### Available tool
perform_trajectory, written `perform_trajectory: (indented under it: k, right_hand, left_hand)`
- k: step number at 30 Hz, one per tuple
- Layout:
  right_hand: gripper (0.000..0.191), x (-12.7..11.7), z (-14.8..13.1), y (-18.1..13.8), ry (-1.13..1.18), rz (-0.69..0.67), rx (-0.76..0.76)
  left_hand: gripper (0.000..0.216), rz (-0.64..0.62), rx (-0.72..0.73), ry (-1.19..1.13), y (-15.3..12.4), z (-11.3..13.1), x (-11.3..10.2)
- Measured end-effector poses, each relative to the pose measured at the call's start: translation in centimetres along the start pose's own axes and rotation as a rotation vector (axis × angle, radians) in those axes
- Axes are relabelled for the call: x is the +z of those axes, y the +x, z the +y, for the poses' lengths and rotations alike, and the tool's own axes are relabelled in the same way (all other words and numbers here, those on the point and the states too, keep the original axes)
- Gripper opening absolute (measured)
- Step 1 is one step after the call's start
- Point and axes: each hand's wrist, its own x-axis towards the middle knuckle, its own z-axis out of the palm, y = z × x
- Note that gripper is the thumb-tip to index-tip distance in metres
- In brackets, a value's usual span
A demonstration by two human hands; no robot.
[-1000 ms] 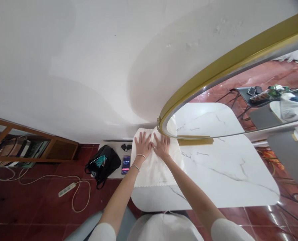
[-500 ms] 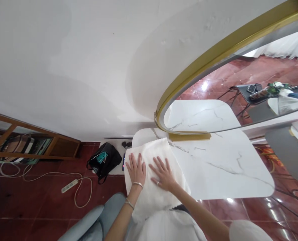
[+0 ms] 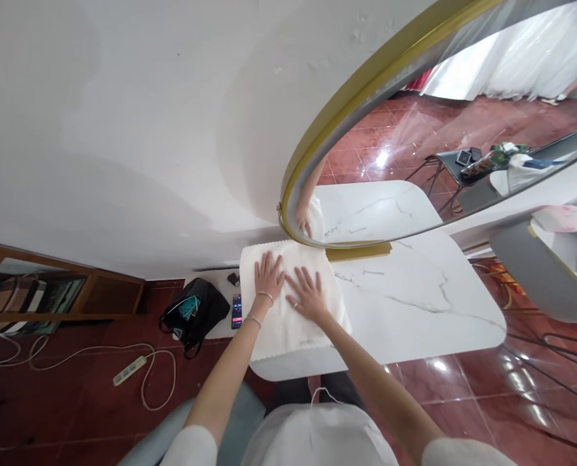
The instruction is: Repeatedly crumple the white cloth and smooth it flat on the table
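A white cloth (image 3: 279,323) lies spread on the left end of a white marble table (image 3: 414,304). My left hand (image 3: 268,278) rests flat on the cloth with its fingers spread, bracelets on the wrist. My right hand (image 3: 308,298) lies flat beside it on the cloth, fingers stretched out, a ring on one finger. Neither hand holds anything. A round gold-framed mirror (image 3: 366,97) stands at the table's back edge and shows a reflection of a hand and the cloth.
A black bag (image 3: 194,314) and a lit phone (image 3: 237,309) lie on a low white surface to the left. A power strip with cable (image 3: 133,369) trails over the red tiled floor. A wooden shelf (image 3: 41,298) stands at the far left; a grey chair (image 3: 535,259) at the right.
The cloth, pulled toward my body half a second ago, is now pushed back and lies spread flat on the table. Both hands moved forward with it. The camera view has tilted.
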Motion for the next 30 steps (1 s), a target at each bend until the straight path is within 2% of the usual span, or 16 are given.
perform_trajectory:
  k: [2,4,6,8,12,14,16,19,22,26,30]
  right_hand:
    - [0.057,0.2,0.8,2.3,0.029,0.012,0.024]
    - [0.055,0.4,0.9,3.4,0.063,0.033,0.069]
    - [0.053,0.6,0.2,3.2,0.096,0.062,0.1]
    - [0.046,1.0,-1.2,1.8,0.134,0.084,0.068]
    - [0.039,1.6,-4.0,-2.9,0.231,0.056,-0.181]
    - [0.039,1.4,-4.6,-5.4,0.266,0.022,-0.319]
    - [0.039,0.5,-4.5,-7.6,0.27,-0.01,-0.386]
    - [0.047,-1.5,-2.8,-10.4,0.222,-0.062,-0.388]
    - [0.06,-3.1,0.0,-12.8,0.121,-0.081,-0.319]
    - [0.065,-3.4,3.9,-14.8,-0.015,-0.024,-0.048]
    - [0.067,-2.8,6.9,-14.4,-0.067,0.107,0.297]
  left_hand:
    - [0.05,-0.008,-0.019,-0.012,1.5,-0.5,-0.2]
    - [0.05,0.024,-0.04,-0.017,0.6,-0.9,-0.2]
    - [0.051,0.078,-0.062,-0.009,-2.5,-1.2,-0.3]
    - [0.052,0.126,-0.087,0.007,-6.9,-1.4,-0.3]
    - [0.052,0.175,-0.15,0.034,-15.7,-0.9,0.0]
    - [0.052,0.214,-0.183,0.047,-18.5,-0.1,0.5]
    - [0.053,0.247,-0.201,0.064,-19.9,1.0,1.0]
    - [0.06,0.229,-0.15,0.067,-20.3,3.1,1.4]
    - [0.069,0.156,-0.044,0.039,-19.3,5.5,1.6]
    - [0.074,0.091,0.04,0.01,-16.0,9.0,2.4]
    - [0.069,0.049,0.098,-0.037,-12.5,12.7,3.7]
